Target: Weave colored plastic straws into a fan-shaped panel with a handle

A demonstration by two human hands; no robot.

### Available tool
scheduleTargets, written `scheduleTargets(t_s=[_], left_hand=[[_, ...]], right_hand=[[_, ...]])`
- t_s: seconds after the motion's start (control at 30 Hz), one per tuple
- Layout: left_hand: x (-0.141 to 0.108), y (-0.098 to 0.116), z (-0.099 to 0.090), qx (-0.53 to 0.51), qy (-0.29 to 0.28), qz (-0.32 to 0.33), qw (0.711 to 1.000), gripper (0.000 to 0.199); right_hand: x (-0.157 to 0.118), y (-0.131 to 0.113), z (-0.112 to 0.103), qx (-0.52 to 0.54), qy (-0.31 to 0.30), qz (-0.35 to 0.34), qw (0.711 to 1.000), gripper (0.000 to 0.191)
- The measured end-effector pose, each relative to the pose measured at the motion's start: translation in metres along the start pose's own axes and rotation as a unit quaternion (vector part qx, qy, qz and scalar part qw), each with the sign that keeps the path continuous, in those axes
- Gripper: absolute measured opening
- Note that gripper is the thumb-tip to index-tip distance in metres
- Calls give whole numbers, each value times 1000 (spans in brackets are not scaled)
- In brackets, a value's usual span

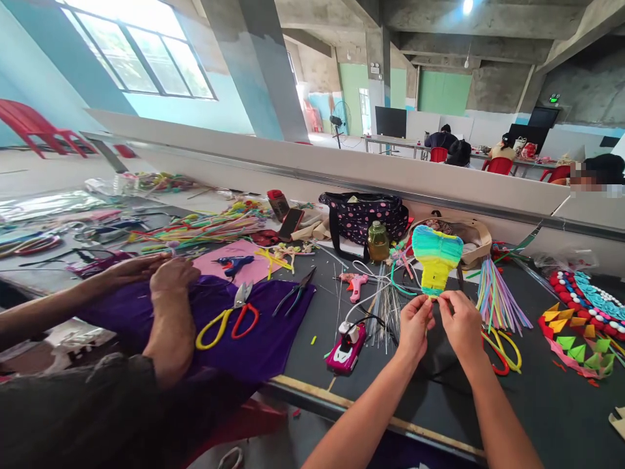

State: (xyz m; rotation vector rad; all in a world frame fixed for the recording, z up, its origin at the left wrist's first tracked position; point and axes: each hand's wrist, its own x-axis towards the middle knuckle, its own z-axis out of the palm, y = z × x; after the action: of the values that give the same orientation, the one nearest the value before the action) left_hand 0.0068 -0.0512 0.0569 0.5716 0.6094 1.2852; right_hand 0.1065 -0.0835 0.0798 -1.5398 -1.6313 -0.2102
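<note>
Both my hands pinch the narrow lower end of a flat craft piece (pixel 436 255), which looks built from rows of fuzzy pipe cleaners. It is turquoise at its wide top, then green and yellow, with a teal band at the bottom. My left hand (pixel 416 322) grips it from the left, thumb and fingers together. From the other side my right hand (pixel 458 319) closes on the same end. The piece stands upright above the dark table. Red-and-yellow-handled scissors (pixel 505 352) lie beside my right wrist, partly hidden by it.
A co-worker's hands (pixel 170 270) are at the left over purple cloth (pixel 293 326). Nearby lie scissors (pixel 229 316), pliers (pixel 295 291), a pink glue gun (pixel 355 284) and a magenta power strip (pixel 346 355). Pastel pipe cleaners (pixel 499 296) and a polka-dot bag (pixel 366 218) sit farther back.
</note>
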Motion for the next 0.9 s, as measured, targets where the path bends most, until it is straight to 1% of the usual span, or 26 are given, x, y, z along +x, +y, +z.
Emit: scheduleTargets(t_s=[0.17,0.3,0.4,0.5,0.57,0.67,0.73,0.8,0.9], left_hand=[[6,7,-4,-27,-4,-9,1000,30],[10,10,-10,-38,-1,-19,999,30],[12,9,-14,-25,2,-15,1000,30],[14,6,-16,-1,3,3,1000,30],[16,4,-16,16,11,22,1000,31],[20,2,-15,42,30,64,997,30],[22,1,-13,65,44,104,991,26],[23,1,-10,105,57,154,981,21],[23,2,-5,190,57,235,951,12]], right_hand=[[5,3,11,5,-13,12,1000,21],[6,8,21,52,-36,38,997,20],[7,12,27,82,-47,57,994,20],[8,12,30,70,-35,38,996,21],[9,9,29,37,6,14,999,20],[9,0,28,-14,73,-2,997,18],[9,-6,30,-2,78,-10,997,19],[9,-10,33,44,70,-11,997,20],[12,-13,38,110,75,11,991,21]])
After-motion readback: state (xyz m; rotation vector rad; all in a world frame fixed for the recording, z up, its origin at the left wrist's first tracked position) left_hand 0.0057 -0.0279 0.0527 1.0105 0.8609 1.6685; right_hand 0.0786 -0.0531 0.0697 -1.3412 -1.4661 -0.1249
